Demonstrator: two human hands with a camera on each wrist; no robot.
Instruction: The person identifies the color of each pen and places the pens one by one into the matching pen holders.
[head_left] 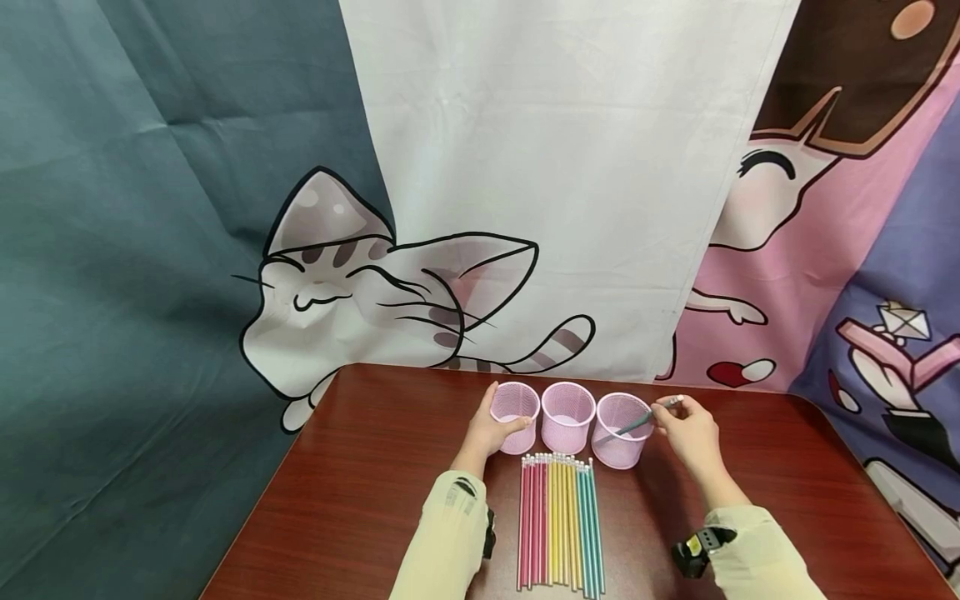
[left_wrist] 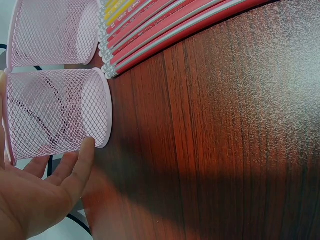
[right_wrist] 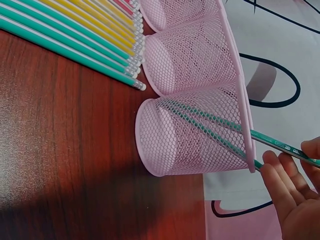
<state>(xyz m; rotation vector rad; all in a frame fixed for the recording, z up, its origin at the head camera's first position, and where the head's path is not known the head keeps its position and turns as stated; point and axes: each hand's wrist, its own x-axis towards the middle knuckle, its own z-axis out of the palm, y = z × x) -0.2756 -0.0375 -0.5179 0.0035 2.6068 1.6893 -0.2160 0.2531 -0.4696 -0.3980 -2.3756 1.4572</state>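
Three pink mesh pencil cups stand side by side. My left hand holds the left cup by its side; in the left wrist view its fingers curl along the mesh. The middle cup stands between the others. Above the rim of the right cup, my right hand pinches a green pencil near its eraser end. That pencil slants down into the cup. A second green pencil leans in the same cup, close to my fingers in the right wrist view.
In front of the cups lies a row of red pencils, yellow pencils and green pencils, erasers toward the cups. The brown table ends at a printed cloth behind.
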